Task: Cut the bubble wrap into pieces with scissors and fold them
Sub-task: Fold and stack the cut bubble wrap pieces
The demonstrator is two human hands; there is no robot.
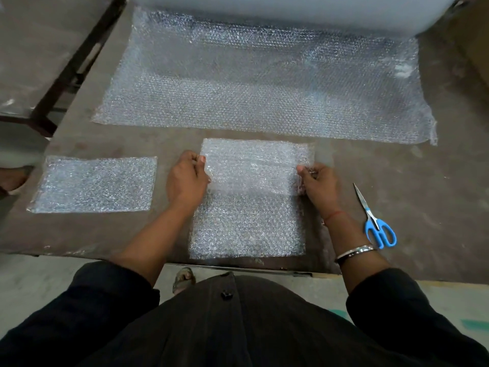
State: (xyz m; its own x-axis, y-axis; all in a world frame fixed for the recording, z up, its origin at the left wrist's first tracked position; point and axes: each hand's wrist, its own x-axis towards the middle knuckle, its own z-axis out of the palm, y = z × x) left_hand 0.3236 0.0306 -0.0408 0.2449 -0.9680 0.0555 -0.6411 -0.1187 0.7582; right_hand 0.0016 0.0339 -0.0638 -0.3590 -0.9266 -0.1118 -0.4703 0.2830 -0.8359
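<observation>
Head view: cut bubble wrap piece [247,226] lies on the counter [436,207] right in front of me. My left hand [186,181] and right hand [318,185] each have a closed grip on its side edges, with one part doubled over the rest. Scissors [374,221] lie just right of my right wrist, blades closed. Folded piece [94,184] is off to the left. Unrolled sheet [264,83] is further back, running from the roll [291,9].
</observation>
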